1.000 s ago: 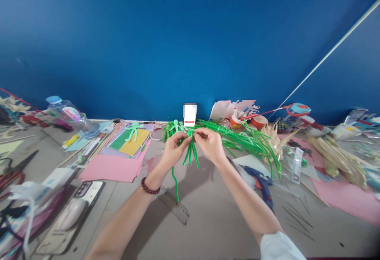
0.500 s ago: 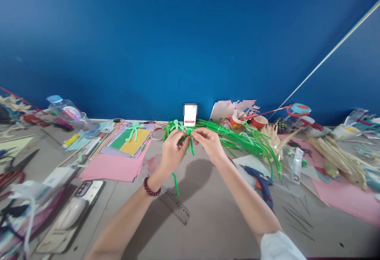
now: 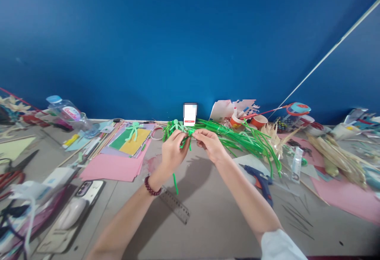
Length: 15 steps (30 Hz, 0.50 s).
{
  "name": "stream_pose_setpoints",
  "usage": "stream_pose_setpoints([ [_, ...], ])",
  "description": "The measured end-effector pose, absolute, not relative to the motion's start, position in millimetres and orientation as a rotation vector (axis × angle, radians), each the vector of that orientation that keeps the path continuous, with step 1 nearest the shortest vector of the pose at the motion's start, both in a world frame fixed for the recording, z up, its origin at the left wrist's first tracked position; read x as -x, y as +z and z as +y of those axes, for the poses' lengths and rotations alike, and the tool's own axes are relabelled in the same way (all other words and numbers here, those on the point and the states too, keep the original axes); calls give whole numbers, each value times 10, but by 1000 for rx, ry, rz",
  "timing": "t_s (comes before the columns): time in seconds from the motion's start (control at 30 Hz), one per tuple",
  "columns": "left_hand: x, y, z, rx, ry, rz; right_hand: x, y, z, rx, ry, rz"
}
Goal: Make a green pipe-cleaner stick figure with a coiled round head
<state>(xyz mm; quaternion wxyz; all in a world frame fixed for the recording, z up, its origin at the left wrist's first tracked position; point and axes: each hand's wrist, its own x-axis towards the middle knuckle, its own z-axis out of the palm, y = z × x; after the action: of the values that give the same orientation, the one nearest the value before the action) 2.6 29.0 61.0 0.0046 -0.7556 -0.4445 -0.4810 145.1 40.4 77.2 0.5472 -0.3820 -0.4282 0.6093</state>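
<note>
Pink paper (image 3: 111, 168) is laid left of the left hand (image 3: 173, 149), a green pipe-cleaner piece (image 3: 191, 132) is pinched by it and the right hand (image 3: 210, 144), and a blue glue gun (image 3: 261, 183) is laid to the latter's right.

A clear ruler (image 3: 175, 205) lies between red-handled scissors (image 3: 18, 169) and a blue glue gun (image 3: 261, 181), a bottle (image 3: 70, 112) near the wall (image 3: 166, 46)

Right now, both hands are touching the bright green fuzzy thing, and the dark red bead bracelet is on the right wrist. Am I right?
Not quite: the head view shows the dark red bead bracelet on the left wrist. Both hands are touching the bright green fuzzy thing.
</note>
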Motion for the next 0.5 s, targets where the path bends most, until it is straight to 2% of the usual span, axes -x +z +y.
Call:
stream_pose_setpoints([
  [0.2,-14,626,288,2373,-1552,-1430,-1459,777,397,940,1450,-1005],
  [0.5,0,759,330,2622,-1944,-1739,-1531,827,425,948,1274,-1073],
])
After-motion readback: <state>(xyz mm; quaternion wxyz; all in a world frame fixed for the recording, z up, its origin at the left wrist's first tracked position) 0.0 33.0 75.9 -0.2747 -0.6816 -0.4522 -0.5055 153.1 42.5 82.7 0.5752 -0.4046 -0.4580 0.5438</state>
